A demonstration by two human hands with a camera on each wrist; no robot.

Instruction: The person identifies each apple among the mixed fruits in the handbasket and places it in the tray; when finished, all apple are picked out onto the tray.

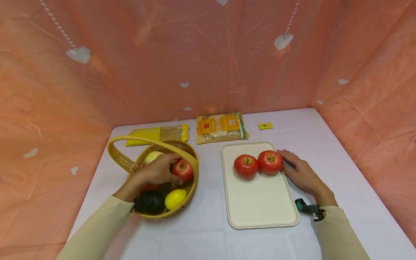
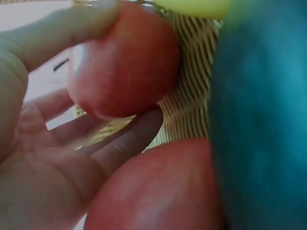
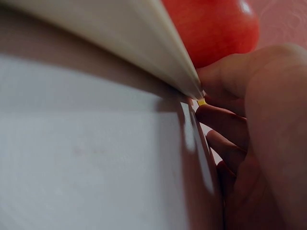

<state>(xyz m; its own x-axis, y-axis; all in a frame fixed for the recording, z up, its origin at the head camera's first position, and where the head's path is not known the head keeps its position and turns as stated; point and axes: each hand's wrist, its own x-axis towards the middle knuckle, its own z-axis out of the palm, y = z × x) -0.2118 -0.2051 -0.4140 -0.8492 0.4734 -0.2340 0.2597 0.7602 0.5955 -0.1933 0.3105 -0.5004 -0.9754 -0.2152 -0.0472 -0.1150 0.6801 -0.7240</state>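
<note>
In the wicker basket (image 1: 194, 189), my left hand (image 1: 157, 169) grips a red apple (image 1: 183, 170); the left wrist view shows thumb and fingers on opposite sides of this apple (image 2: 129, 62). Around it lie a yellow lemon (image 1: 175, 199), a dark glossy fruit or vegetable (image 1: 150, 203), a pale yellow-green fruit (image 1: 153, 156) and another red fruit (image 2: 158, 191), partly hidden under my wrist. On the cream tray (image 1: 260, 206) two red apples (image 1: 246, 167) sit side by side. My right hand (image 1: 300, 173) rests at the tray's right edge, fingers loose, fingertips by the right apple (image 1: 270, 162).
Behind the basket lies a yellow packet of noodles (image 1: 159, 133). A bag of grain (image 1: 221, 127) is to its right, and a small yellow sachet (image 1: 265, 126) lies behind the tray. The basket's handle (image 1: 156, 141) arches over the left hand's work.
</note>
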